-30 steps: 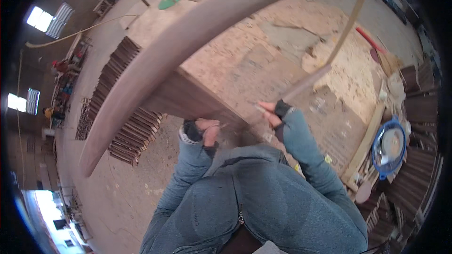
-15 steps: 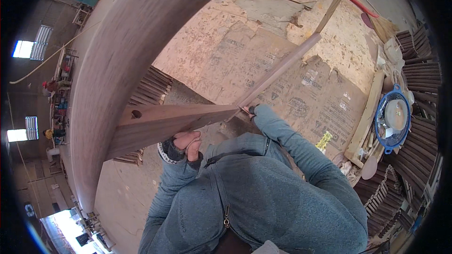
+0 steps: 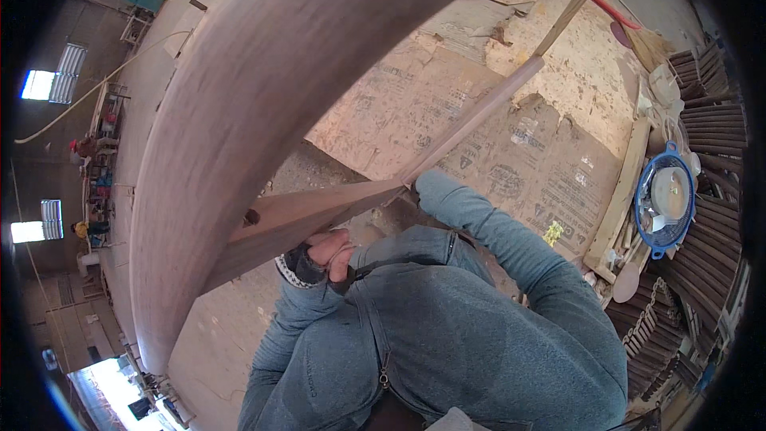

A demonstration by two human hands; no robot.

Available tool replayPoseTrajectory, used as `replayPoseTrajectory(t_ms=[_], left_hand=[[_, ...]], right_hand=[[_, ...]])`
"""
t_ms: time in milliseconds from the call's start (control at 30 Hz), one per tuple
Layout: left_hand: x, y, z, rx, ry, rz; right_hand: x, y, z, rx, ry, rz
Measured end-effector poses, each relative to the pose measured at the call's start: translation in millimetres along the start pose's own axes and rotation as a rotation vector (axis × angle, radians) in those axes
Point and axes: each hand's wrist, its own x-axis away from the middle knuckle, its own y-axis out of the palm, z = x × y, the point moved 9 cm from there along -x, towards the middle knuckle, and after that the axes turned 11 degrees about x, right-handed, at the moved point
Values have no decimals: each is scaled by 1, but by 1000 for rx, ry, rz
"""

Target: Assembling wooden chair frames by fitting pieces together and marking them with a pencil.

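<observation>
A large curved wooden piece (image 3: pixel 239 112) sweeps across the upper left, close in front of me. From it a tapered wooden part (image 3: pixel 319 204) with a dark round hole runs right to a joint with a long slim wooden bar (image 3: pixel 471 126). My left hand (image 3: pixel 329 249) is closed just under the tapered part's lower edge, its fingers curled; what they hold, if anything, is hidden. My right hand is at the joint, its fingers hidden behind the grey-blue sleeve (image 3: pixel 479 211).
Flattened cardboard (image 3: pixel 511 168) covers the floor ahead. To the right stand a blue plastic basket (image 3: pixel 665 215) with a pale bowl inside and stacks of curved wooden pieces (image 3: pixel 714 243). A straw broom (image 3: pixel 650 44) lies at the far right. Workbenches line the left.
The curved piece has shifted right, covering more of the tapered part and the floor. My left hand has moved slightly right. My right fingers, partly visible before, are now behind the sleeve.
</observation>
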Motion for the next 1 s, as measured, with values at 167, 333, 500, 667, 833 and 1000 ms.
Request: replayPoseTrajectory(t_ms=[167, 333, 500, 667, 833, 1000], left_hand=[[5, 1, -2, -17, -17, 16], [7, 3, -1, -21, -24, -6], [6, 4, 4, -30, 33, -3], [7, 6, 3, -12, 53, -12], [5, 4, 2, -70, 62, 7], [3, 0, -4, -21, -33, 37]], right_hand=[[-4, -16, -10, -53, 33, 9], [2, -28, -15, -86, 9, -62], [-9, -40, -15, -44, -42, -98], [-10, -21, -5, -73, 97, -239], [-9, -12, 5, -171, 54, -154], [4, 4, 13, -163, 113, -49]])
